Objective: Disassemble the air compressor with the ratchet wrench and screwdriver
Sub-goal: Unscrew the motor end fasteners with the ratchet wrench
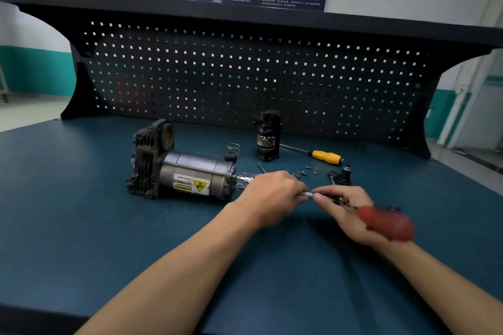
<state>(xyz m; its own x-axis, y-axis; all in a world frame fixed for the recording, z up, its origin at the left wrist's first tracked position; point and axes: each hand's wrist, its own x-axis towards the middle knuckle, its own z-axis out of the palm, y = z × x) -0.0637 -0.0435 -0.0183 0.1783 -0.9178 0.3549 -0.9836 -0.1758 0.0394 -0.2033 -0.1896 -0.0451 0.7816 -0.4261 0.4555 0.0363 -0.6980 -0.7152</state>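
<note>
Head view: left hand [272,193] and right hand [345,212] grip the ratchet wrench [386,223] by the air compressor [190,171]; screwdriver [326,156], screws [302,173] behind.

The bench holds one compressor [190,171], one canister [268,136] and one spring [234,148]. There is one screwdriver [326,156] and one wrench [386,223]. Several screws [309,167] lie there, too small to count.

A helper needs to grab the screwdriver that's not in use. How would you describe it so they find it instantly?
Start at the black pegboard behind the blue bench. Below it stands an upright black canister; the screwdriver lies just right of it. Its handle is yellow, unlike the red-handled tool in the right hand.
</note>
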